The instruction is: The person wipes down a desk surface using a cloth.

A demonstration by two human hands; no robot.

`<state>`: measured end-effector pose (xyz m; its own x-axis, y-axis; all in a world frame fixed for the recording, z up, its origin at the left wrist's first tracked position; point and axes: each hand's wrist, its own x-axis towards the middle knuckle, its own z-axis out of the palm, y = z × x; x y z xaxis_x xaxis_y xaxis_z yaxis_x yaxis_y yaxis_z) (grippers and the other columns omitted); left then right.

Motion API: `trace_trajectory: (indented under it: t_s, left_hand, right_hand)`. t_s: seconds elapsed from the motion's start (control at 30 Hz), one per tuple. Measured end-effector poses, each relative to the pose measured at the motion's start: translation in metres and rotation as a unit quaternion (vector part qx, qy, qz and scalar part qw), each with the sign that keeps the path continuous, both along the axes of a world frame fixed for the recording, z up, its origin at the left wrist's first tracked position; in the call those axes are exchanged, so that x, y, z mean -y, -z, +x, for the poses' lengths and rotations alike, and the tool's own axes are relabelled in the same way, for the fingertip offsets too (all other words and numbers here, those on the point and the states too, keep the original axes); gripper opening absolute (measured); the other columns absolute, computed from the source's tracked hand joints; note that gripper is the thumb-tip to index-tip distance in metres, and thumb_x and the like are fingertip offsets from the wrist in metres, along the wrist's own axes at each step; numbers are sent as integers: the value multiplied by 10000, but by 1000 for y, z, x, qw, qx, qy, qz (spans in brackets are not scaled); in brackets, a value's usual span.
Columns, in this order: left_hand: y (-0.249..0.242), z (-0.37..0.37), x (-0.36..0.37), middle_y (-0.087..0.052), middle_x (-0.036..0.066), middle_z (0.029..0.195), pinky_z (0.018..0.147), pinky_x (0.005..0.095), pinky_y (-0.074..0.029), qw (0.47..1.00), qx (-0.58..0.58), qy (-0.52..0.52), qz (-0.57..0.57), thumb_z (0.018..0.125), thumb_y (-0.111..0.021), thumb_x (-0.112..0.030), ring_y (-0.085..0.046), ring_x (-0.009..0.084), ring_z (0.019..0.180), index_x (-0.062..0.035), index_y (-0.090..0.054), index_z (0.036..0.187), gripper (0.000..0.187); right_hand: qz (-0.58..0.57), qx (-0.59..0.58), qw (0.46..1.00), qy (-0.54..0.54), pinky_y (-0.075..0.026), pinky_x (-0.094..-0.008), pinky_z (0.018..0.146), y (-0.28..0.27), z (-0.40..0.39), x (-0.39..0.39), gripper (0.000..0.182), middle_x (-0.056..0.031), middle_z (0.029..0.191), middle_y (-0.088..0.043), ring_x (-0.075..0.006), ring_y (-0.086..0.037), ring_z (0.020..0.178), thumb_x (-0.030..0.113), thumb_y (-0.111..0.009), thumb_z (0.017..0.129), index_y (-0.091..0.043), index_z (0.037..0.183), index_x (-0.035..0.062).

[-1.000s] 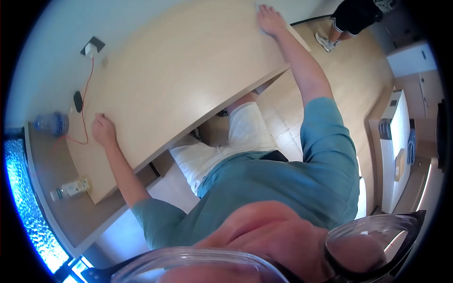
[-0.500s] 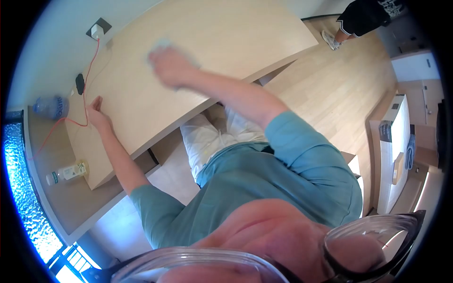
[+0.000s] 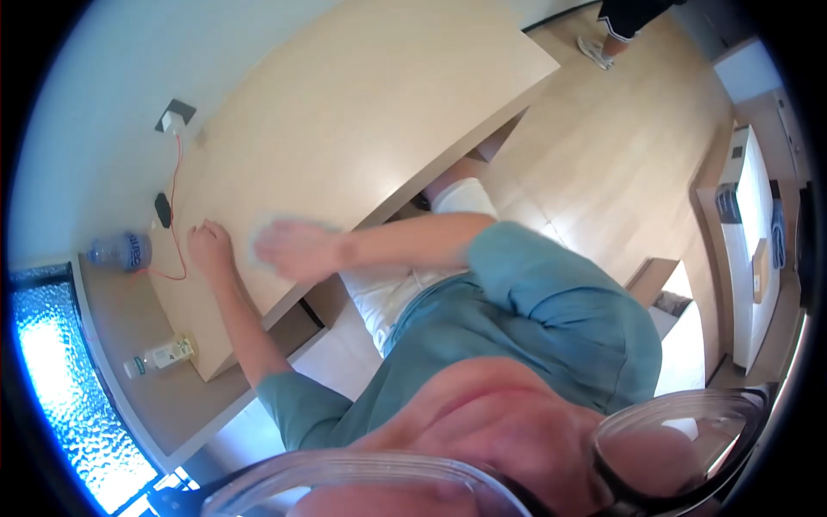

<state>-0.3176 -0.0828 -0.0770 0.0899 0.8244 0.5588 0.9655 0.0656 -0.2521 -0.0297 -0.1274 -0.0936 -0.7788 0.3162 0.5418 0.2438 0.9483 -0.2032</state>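
Note:
My right hand (image 3: 297,250), blurred by motion, presses a pale cloth (image 3: 257,245) onto the light wooden desk (image 3: 370,95); only the cloth's edges show around the fingers. Close by on the left, my left hand (image 3: 209,246) rests on the desk top with its fingers curled in and nothing visible in them. A red cable (image 3: 178,164) runs from a white plug (image 3: 172,122) past a small black object (image 3: 163,209), left of my left hand.
A large clear bottle (image 3: 121,252) and a smaller bottle with a yellowish label (image 3: 161,356) lie by the window (image 3: 65,370). Another person's legs (image 3: 616,39) show at the top right. A large white box (image 3: 745,250) stands at the right.
My right hand has moved with the cloth across the desk, nearer my body and my left hand. My left fingers are more curled. The whole view has shifted, and the other person shows less.

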Motion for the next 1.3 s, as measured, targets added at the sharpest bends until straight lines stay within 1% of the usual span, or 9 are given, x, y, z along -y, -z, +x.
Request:
trace_trajectory:
  t_s: [0.03, 0.1, 0.27, 0.3, 0.47, 0.63, 0.73, 0.97, 1.3]
  left_hand:
    - [-1, 4, 8, -723, 271, 887, 777, 553, -557, 1000, 3, 6, 0, 1039, -505, -244, -695, 462, 891, 28, -763, 894, 401]
    - [-4, 18, 9, -727, 294, 977, 849, 524, -563, 980, 95, -172, 11, 1025, -523, -216, -701, 434, 968, 40, -756, 947, 355]
    - [6, 9, 10, -672, 293, 1254, 1031, 499, -497, 975, 180, -130, 18, 1030, -540, -226, -617, 441, 1183, 97, -686, 1130, 368]
    - [7, 6, 3, -655, 288, 1305, 1070, 497, -473, 978, 174, -109, 26, 1031, -543, -229, -594, 431, 1234, 93, -675, 1174, 376]
    - [13, 1, 2, -649, 278, 1327, 1068, 499, -475, 976, 188, -109, 24, 1030, -545, -224, -584, 430, 1253, 88, -682, 1172, 369]
    - [21, -9, 2, -645, 266, 1344, 1091, 492, -458, 973, 202, -105, 19, 1027, -545, -218, -568, 425, 1277, 82, -682, 1190, 368]
    - [20, -11, 6, -648, 262, 1342, 1097, 490, -452, 977, 178, -118, 2, 1023, -547, -213, -574, 426, 1266, 73, -684, 1188, 358]
    - [15, -1, -1, -671, 257, 1284, 1054, 485, -482, 973, 195, -122, 16, 1013, -562, -204, -607, 416, 1203, 71, -685, 1165, 337]
    - [6, 5, -5, -681, 270, 1199, 962, 492, -532, 958, 254, -135, 6, 983, -590, -174, -641, 421, 1112, 73, -666, 1135, 299]
  right_hand:
    - [12, -68, 996, 52, -366, -523, 1174, 8, 35, -13, 429, -156, 1342, -648, -369, -529, 1340, 222, -579, 917, -670, 1273, 0]
    - [-138, 21, 988, 61, -353, -512, 1191, -30, 127, -44, 534, -213, 1446, -580, -392, -506, 1382, 242, -575, 948, -562, 1397, -46]
    - [-103, 159, 915, 356, -370, -497, 1189, -51, 304, -99, 539, -207, 1483, -572, -378, -499, 1407, 190, -552, 954, -533, 1449, -23]
    - [23, 66, 911, 406, -446, -498, 1093, -9, 343, -125, 441, -200, 1396, -616, -360, -571, 1302, 203, -540, 972, -610, 1340, -29]
    - [-14, 149, 813, 562, -307, -512, 1235, 14, 459, -175, 578, -157, 1600, -476, -355, -412, 1497, 352, -431, 1071, -439, 1553, 33]
    - [-99, 145, 773, 610, -228, -505, 1280, 16, 475, -199, 626, -94, 1705, -325, -324, -285, 1575, 439, -314, 1102, -349, 1623, 95]
    - [-90, 134, 795, 584, -215, -502, 1286, 15, 471, -213, 631, -74, 1720, -296, -309, -258, 1587, 448, -293, 1106, -317, 1642, 116]
    - [-103, 208, 789, 569, -212, -481, 1290, 3, 451, -247, 621, -52, 1731, -275, -283, -234, 1599, 435, -284, 1113, -289, 1657, 136]
    - [-98, 160, 820, 540, -233, -478, 1282, 5, 446, -280, 616, -71, 1724, -291, -313, -256, 1589, 428, -295, 1112, -315, 1645, 120]
